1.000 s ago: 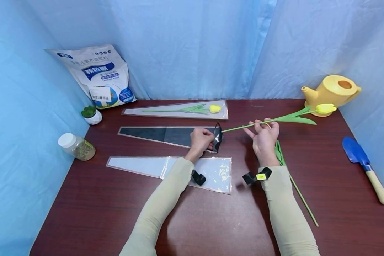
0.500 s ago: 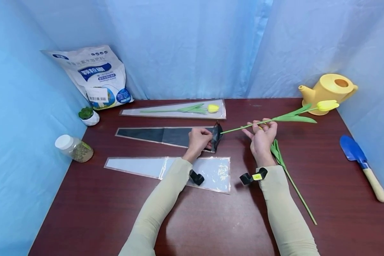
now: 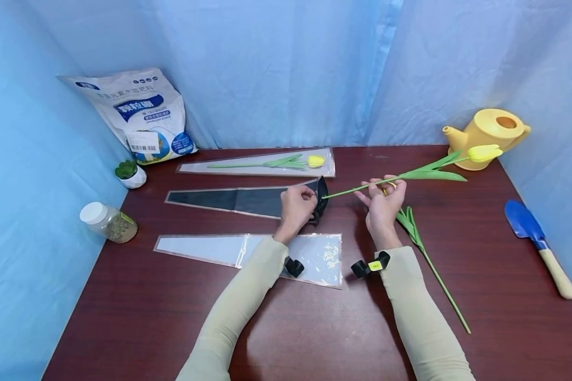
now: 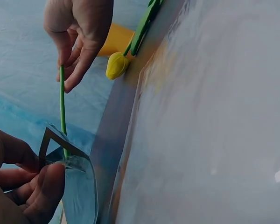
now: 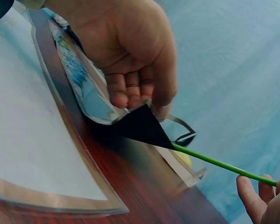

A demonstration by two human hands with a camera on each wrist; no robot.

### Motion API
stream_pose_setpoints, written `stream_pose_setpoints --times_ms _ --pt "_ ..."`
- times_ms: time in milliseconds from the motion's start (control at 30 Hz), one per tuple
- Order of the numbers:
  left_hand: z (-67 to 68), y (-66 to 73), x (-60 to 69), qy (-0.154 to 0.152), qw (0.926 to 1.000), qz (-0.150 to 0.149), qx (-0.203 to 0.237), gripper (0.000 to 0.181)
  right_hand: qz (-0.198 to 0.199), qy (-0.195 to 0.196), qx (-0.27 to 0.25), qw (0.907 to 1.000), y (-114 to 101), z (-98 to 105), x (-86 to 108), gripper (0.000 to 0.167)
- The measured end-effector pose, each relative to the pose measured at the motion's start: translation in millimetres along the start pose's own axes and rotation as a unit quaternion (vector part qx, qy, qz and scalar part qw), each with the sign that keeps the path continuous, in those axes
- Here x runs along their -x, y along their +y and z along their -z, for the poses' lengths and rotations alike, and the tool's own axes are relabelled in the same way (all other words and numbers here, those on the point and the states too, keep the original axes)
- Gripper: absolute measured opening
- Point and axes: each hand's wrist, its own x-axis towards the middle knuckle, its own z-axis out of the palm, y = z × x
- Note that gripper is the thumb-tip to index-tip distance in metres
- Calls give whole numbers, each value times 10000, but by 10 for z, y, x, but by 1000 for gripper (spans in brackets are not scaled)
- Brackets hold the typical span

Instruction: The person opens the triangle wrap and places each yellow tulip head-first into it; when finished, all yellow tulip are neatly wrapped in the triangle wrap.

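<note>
My left hand (image 3: 295, 210) pinches the wide mouth of a black flower sleeve (image 3: 255, 201) and holds it raised off the table. My right hand (image 3: 385, 210) pinches the green stem of a yellow tulip (image 3: 482, 153), whose flower points to the right. The lower end of its stem (image 4: 63, 109) goes into the gaping sleeve mouth (image 5: 147, 126); how deep is hidden. Beneath my right hand, a second tulip (image 3: 431, 259) lies on the table, its flower mostly covered by that hand in the head view.
Behind lies a pale sleeve (image 3: 195, 168) with a yellow tulip (image 3: 316, 161) on it; nearer is a white sleeve (image 3: 200, 247). Fertilizer bag (image 3: 143, 116), potted succulent (image 3: 131, 173) and jar (image 3: 109, 222) stand left. Watering can (image 3: 488, 135) and blue trowel (image 3: 538, 243) are right.
My right hand has moved slightly left with the tulip, bringing the stem end into the sleeve mouth. My left hand has lifted the sleeve's mouth wider.
</note>
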Motion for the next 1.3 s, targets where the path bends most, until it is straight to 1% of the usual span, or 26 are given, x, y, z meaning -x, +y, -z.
stream_pose_setpoints --times_ms 67,167,300,400,467,600,700,833,933,1000,1133,1233,1300 --pt "5 10 -1 62 9996 -166 -225 16 3 -76 46 10000 11 -15 20 25" --pt "11 26 -4 154 9979 -329 -542 15 -6 -145 102 9998 25 -31 48 26" --pt "13 49 0 228 9960 -425 -752 14 -54 -208 193 9996 44 -28 69 34" --pt "15 58 5 263 9955 -469 -779 14 -27 -272 345 9990 61 -20 83 38" --pt "18 59 3 289 9952 -483 -795 14 -12 -262 431 9987 65 -19 89 38" --pt "30 63 1 327 9952 -474 -792 14 14 -127 548 9984 64 -23 91 27" --pt "35 64 -3 333 9955 -468 -753 14 37 -16 527 9986 61 -23 87 19" --pt "36 67 -5 322 9957 -456 -740 14 27 31 442 9990 73 -18 83 16" --pt "35 71 -1 300 9956 -469 -756 14 -20 -51 520 9986 86 -10 82 16" --pt "35 72 1 314 9954 -483 -764 15 -76 -188 628 9978 86 -3 80 16" --pt "35 75 4 372 9950 -504 -783 15 -251 -422 636 9968 59 13 66 19" --pt "38 79 6 380 9948 -540 -772 15 -302 -397 478 9976 39 24 52 22" --pt "38 77 5 375 9947 -567 -772 15 -264 -327 387 9984 35 28 45 21"
